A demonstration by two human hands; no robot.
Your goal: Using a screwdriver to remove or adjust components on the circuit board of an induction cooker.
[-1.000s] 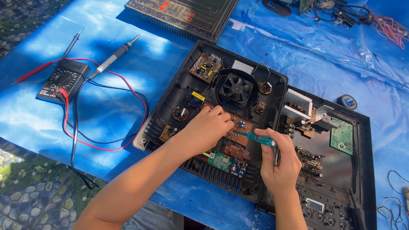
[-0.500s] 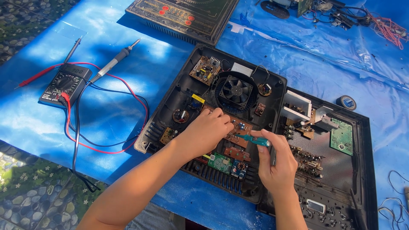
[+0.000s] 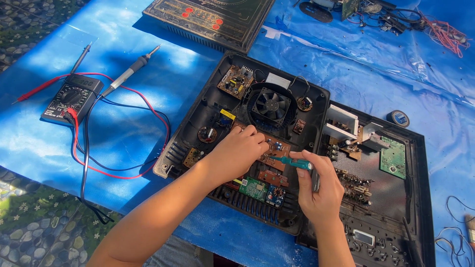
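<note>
An opened black appliance case (image 3: 198,116) lies on a blue sheet, with a round cooling fan (image 3: 271,105) and several circuit boards inside. My left hand (image 3: 238,151) rests on the brown circuit board (image 3: 276,148) in the case's middle, fingers curled against it. My right hand (image 3: 319,188) grips a teal-handled screwdriver (image 3: 296,162), its tip pointing left onto the same board, close to my left fingers. A small green board (image 3: 253,188) lies just below them.
A second open black case (image 3: 391,207) with boards lies at the right. A multimeter (image 3: 71,97) with red and black leads and a soldering iron (image 3: 129,70) lie at the left. A dark panel (image 3: 213,20) sits at the top, tape roll (image 3: 398,117) and loose wires (image 3: 445,32) at the right.
Both hands have stayed on the brown board. The screwdriver has shifted slightly in my right hand; the view has drifted a little.
</note>
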